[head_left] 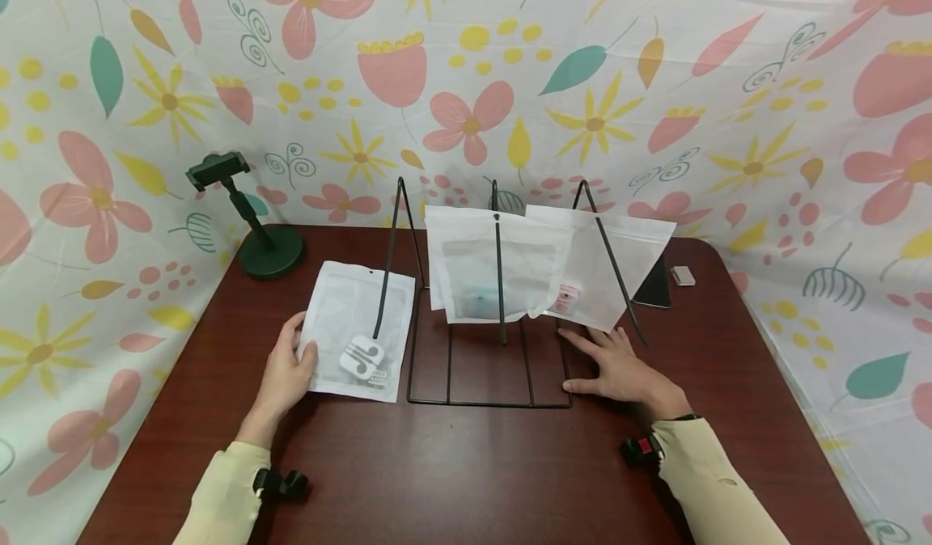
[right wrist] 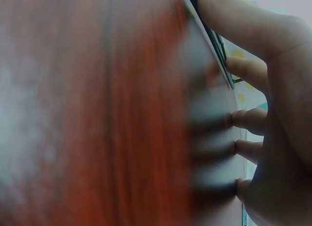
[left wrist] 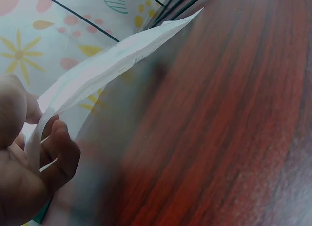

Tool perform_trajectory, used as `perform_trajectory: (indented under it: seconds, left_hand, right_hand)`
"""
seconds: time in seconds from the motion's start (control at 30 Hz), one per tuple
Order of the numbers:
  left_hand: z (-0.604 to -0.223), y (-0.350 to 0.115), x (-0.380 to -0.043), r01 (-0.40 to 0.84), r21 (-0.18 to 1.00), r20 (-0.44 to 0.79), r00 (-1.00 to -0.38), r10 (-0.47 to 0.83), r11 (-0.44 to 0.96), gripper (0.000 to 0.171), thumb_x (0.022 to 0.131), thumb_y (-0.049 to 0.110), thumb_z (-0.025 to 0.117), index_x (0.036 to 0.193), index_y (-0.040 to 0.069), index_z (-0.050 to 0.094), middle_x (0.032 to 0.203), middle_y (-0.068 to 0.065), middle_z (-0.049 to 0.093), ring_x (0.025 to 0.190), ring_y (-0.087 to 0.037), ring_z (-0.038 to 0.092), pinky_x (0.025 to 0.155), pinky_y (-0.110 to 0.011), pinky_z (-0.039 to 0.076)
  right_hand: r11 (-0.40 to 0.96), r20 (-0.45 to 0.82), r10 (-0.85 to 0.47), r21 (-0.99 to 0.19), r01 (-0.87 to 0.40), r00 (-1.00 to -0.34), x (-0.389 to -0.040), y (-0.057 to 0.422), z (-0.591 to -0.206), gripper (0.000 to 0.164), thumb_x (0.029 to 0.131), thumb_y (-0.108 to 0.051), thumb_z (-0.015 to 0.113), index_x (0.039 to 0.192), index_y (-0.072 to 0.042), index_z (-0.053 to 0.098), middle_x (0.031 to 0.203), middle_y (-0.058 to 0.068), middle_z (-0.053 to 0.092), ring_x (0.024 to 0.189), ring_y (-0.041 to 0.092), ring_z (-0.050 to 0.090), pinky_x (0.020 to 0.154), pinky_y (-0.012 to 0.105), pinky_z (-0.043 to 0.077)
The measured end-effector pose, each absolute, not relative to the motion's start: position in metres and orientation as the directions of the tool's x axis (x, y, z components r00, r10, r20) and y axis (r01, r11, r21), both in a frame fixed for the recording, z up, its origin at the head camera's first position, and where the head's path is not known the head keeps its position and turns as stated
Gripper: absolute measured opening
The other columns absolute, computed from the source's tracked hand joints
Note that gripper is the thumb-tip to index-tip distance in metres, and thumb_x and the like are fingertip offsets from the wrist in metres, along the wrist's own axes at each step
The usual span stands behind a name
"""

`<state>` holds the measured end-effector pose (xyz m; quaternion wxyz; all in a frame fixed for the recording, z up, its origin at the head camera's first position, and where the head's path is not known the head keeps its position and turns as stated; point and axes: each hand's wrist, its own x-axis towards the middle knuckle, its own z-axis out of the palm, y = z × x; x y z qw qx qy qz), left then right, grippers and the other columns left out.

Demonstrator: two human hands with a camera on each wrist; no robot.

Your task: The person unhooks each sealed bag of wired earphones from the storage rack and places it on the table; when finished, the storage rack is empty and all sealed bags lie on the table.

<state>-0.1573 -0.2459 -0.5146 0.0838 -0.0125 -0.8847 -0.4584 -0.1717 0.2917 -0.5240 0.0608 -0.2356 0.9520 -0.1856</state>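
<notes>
In the head view my left hand (head_left: 286, 373) pinches the left edge of a white zip pouch (head_left: 342, 298), which shows white wired earphones (head_left: 362, 356) in its lower part. A front prong of the black wire display rack (head_left: 488, 404) overlaps this pouch. The left wrist view has the pouch (left wrist: 105, 67) edge-on between thumb and fingers, raised over the tabletop. My right hand (head_left: 622, 367) spreads its fingers at the right side of the rack's base, thumb by the front corner. Its fingertips (right wrist: 246, 120) rest on the table in the right wrist view.
Two more white pouches hang on the rack, a middle pouch (head_left: 466, 258) with something blue inside and a right pouch (head_left: 619, 262) with something pink. A dark green stand (head_left: 269, 251) is at back left. A black phone (head_left: 655, 286) and small white object (head_left: 683, 276) lie back right.
</notes>
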Motion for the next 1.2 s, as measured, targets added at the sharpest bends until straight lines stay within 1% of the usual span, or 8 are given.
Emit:
perform_trajectory:
  seconds: [0.13, 0.33, 0.43, 0.63, 0.9, 1.0, 1.1, 1.2]
  left_hand:
    - [-0.514, -0.245, -0.158, 0.075, 0.788, 0.148, -0.986, -0.070, 0.611, 0.048, 0.098, 0.005, 0.047, 0.145, 0.001, 0.036, 0.115, -0.023, 0.065, 0.093, -0.025, 0.062, 0.074, -0.020, 0.047]
    - [-0.513, -0.245, -0.161, 0.038, 0.753, 0.114, -0.991, -0.074, 0.657, 0.049, 0.097, 0.006, 0.048, 0.144, 0.000, 0.036, 0.115, -0.027, 0.064, 0.097, -0.033, 0.063, 0.082, -0.045, 0.048]
    - [-0.512, -0.245, -0.161, 0.023, 0.721, 0.102, -0.992, -0.072, 0.693, 0.050, 0.096, 0.008, 0.049, 0.143, -0.001, 0.037, 0.115, -0.029, 0.063, 0.097, -0.038, 0.063, 0.083, -0.050, 0.048]
    - [-0.511, -0.245, -0.162, -0.006, 0.664, 0.085, -0.993, -0.084, 0.748, 0.049, 0.095, 0.013, 0.051, 0.142, -0.001, 0.041, 0.111, -0.026, 0.064, 0.093, -0.037, 0.063, 0.079, -0.048, 0.048]
    - [-0.509, -0.245, -0.163, -0.048, 0.586, 0.067, -0.992, -0.108, 0.809, 0.048, 0.095, 0.019, 0.054, 0.138, 0.000, 0.046, 0.102, -0.017, 0.065, 0.077, -0.028, 0.060, 0.065, -0.037, 0.046]
    - [-0.507, -0.245, -0.162, -0.082, 0.552, 0.045, -0.991, -0.127, 0.830, 0.048, 0.095, 0.025, 0.055, 0.137, 0.004, 0.048, 0.104, -0.013, 0.065, 0.078, -0.027, 0.061, 0.061, -0.037, 0.045]
    - [-0.505, -0.246, -0.160, -0.115, 0.526, 0.015, -0.989, -0.144, 0.843, 0.047, 0.095, 0.028, 0.055, 0.137, 0.008, 0.049, 0.110, -0.012, 0.064, 0.083, -0.030, 0.062, 0.060, -0.041, 0.047]
    - [-0.504, -0.246, -0.159, -0.130, 0.514, -0.006, -0.989, -0.148, 0.848, 0.047, 0.095, 0.029, 0.055, 0.136, 0.007, 0.050, 0.113, -0.014, 0.064, 0.088, -0.034, 0.063, 0.061, -0.045, 0.048]
  right_hand:
    - [0.823, -0.036, -0.470, -0.378, -0.423, -0.882, -0.172, 0.292, -0.523, 0.086, 0.079, -0.060, 0.071, 0.150, -0.021, 0.040, 0.157, 0.021, 0.024, 0.140, 0.052, 0.019, 0.108, 0.073, 0.008]
    - [0.825, -0.044, -0.467, -0.382, -0.417, -0.883, -0.171, 0.292, -0.523, 0.086, 0.080, -0.060, 0.071, 0.150, -0.021, 0.040, 0.156, 0.021, 0.026, 0.140, 0.051, 0.019, 0.108, 0.072, 0.007]
    - [0.825, -0.043, -0.466, -0.382, -0.417, -0.884, -0.171, 0.292, -0.523, 0.086, 0.079, -0.060, 0.071, 0.150, -0.021, 0.040, 0.156, 0.022, 0.026, 0.140, 0.051, 0.020, 0.108, 0.072, 0.007]
    - [0.822, -0.035, -0.470, -0.383, -0.423, -0.882, -0.172, 0.291, -0.523, 0.086, 0.079, -0.060, 0.071, 0.149, -0.020, 0.041, 0.157, 0.021, 0.024, 0.139, 0.052, 0.021, 0.108, 0.073, 0.007]
    - [0.822, -0.031, -0.467, -0.384, -0.421, -0.884, -0.173, 0.292, -0.522, 0.086, 0.079, -0.059, 0.071, 0.149, -0.020, 0.040, 0.157, 0.021, 0.024, 0.139, 0.052, 0.020, 0.108, 0.073, 0.007]
    - [0.817, -0.019, -0.472, -0.386, -0.429, -0.881, -0.172, 0.291, -0.523, 0.086, 0.079, -0.058, 0.072, 0.149, -0.019, 0.041, 0.156, 0.021, 0.026, 0.139, 0.051, 0.020, 0.108, 0.073, 0.007]
    - [0.814, -0.016, -0.475, -0.389, -0.432, -0.880, -0.171, 0.291, -0.524, 0.086, 0.079, -0.058, 0.072, 0.149, -0.019, 0.041, 0.155, 0.021, 0.027, 0.139, 0.051, 0.020, 0.107, 0.073, 0.007]
    - [0.817, -0.021, -0.473, -0.386, -0.429, -0.881, -0.171, 0.291, -0.524, 0.086, 0.079, -0.059, 0.072, 0.149, -0.020, 0.041, 0.156, 0.021, 0.026, 0.140, 0.049, 0.019, 0.108, 0.072, 0.007]
